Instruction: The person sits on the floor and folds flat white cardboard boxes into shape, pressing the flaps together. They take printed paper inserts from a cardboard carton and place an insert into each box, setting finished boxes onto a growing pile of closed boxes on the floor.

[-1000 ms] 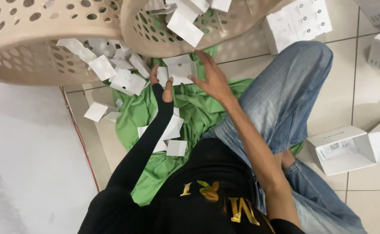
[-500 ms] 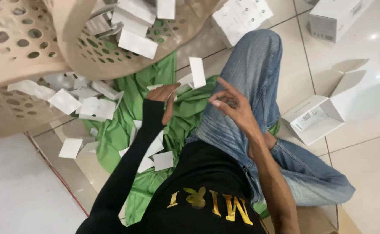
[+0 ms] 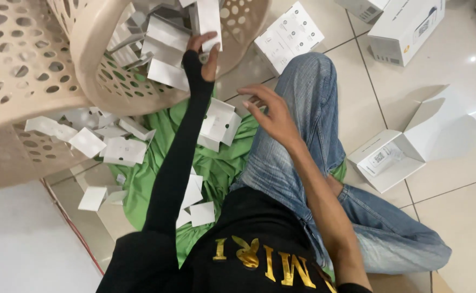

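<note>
My left hand, in a black sleeve, reaches up into a beige perforated basket and grips a white folded card among several white cards piled inside. My right hand hovers empty with fingers spread above my jeans-clad knee, just right of the loose white cards lying on a green cloth on the floor.
A second, larger beige basket lies at the left with white cards spilled beneath it. An open white box sits at the right; closed white boxes and a flat white box lie on the tiled floor above.
My left hand rose from the green cloth up into the basket with a white card. My right hand lifted slightly and stayed over the knee. The view shifted.
</note>
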